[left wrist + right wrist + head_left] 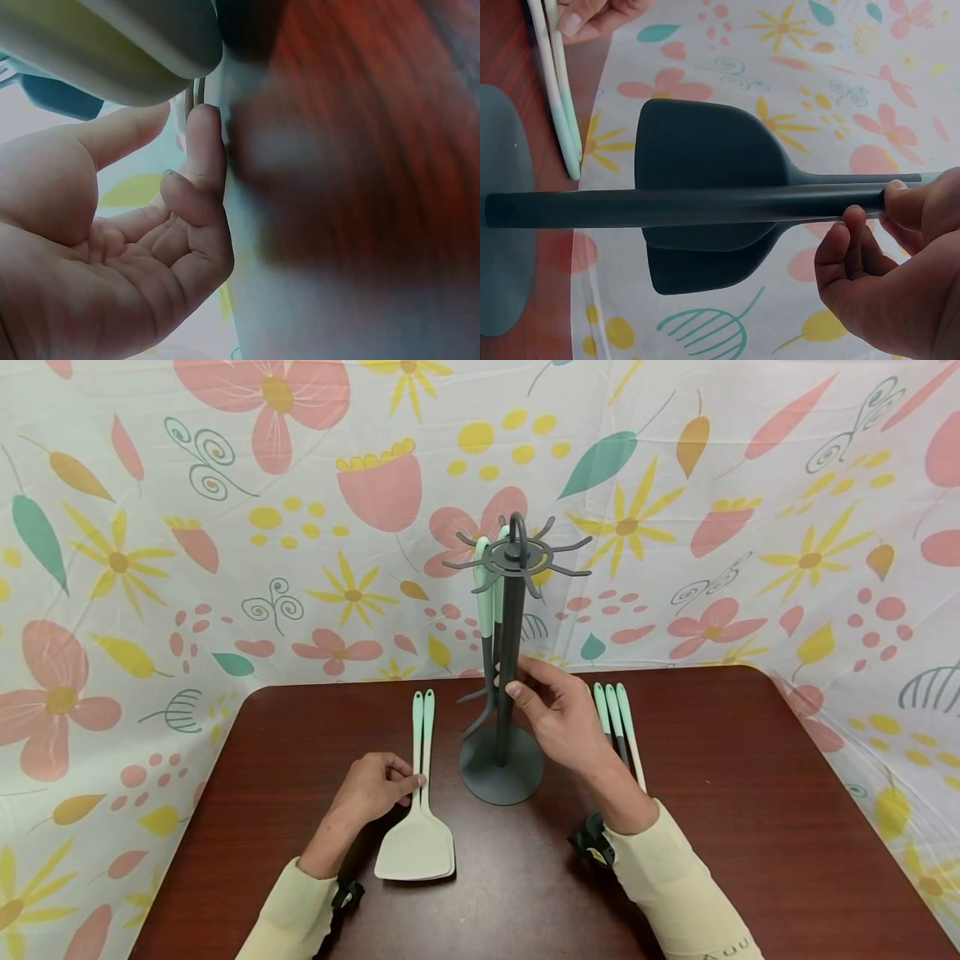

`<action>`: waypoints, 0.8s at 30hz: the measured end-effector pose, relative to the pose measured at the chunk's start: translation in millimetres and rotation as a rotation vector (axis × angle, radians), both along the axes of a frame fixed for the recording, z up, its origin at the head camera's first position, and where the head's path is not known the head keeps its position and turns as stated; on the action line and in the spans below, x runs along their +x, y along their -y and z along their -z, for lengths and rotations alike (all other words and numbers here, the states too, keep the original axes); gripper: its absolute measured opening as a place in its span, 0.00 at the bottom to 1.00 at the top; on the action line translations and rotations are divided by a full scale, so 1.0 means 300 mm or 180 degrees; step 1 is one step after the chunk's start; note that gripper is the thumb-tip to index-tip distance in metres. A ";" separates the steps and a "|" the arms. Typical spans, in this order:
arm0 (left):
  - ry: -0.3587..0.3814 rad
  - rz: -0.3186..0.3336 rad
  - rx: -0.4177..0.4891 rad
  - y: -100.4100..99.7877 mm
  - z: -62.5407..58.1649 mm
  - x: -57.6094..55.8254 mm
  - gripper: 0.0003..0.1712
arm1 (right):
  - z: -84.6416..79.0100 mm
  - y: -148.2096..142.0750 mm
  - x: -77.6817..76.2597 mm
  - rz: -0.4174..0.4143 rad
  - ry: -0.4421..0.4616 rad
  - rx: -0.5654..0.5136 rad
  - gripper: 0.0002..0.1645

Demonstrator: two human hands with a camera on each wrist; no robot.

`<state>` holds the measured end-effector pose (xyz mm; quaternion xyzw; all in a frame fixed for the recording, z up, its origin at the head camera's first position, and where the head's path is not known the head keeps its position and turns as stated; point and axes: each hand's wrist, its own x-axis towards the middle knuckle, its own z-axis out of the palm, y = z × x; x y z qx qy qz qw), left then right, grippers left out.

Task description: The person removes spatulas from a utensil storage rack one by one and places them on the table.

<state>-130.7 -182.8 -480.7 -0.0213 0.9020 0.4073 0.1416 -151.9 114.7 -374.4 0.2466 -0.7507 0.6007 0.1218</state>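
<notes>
Two cream turners (pixel 415 847) with mint handle ends lie stacked on the table, blades toward me. My left hand (pixel 372 789) pinches their handles between thumb and fingers. The blades (pixel 112 45) loom large and blurred in the left wrist view. Right of them stands a dark grey utensil rack (pixel 512 652), upright on a round base, with a ring of hooks on top. My right hand (pixel 558 718) grips its pole, thumb in front. Behind the pole hang two dark turners (pixel 705 142) with mint-ended handles (pixel 483 597).
Several mint-ended utensils (pixel 617 714) lie right of the rack, partly hidden behind my right forearm. The brown table (pixel 750 793) ends at a flower-patterned cloth (pixel 645 427) behind it. A dark strap (pixel 596 839) circles my right wrist.
</notes>
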 end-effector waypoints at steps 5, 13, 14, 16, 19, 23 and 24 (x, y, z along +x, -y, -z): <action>-0.0013 -0.0012 0.0000 0.002 -0.008 -0.001 0.12 | 0.005 -0.001 -0.002 0.0011 -0.0055 0.0029 0.20; -0.0150 -0.0027 0.0107 0.008 -0.035 -0.002 0.12 | 0.004 0.000 -0.001 0.0038 -0.0017 0.0061 0.19; -0.0180 -0.0028 0.0121 0.008 -0.039 -0.001 0.12 | 0.004 0.000 -0.002 0.0042 -0.0005 0.0067 0.20; -0.0249 -0.0024 0.0135 0.007 -0.047 0.000 0.12 | 0.004 0.000 -0.001 0.0059 0.0011 0.0080 0.20; -0.0422 0.0041 0.0122 0.002 -0.060 0.002 0.10 | 0.004 0.001 0.000 0.0087 0.0008 0.0101 0.20; -0.0653 0.0143 0.0139 -0.012 -0.084 0.006 0.09 | 0.005 0.002 0.000 0.0111 -0.0004 0.0118 0.19; -0.0689 0.0154 0.0157 -0.016 -0.091 0.007 0.09 | 0.005 0.003 0.001 0.0114 -0.0003 0.0123 0.20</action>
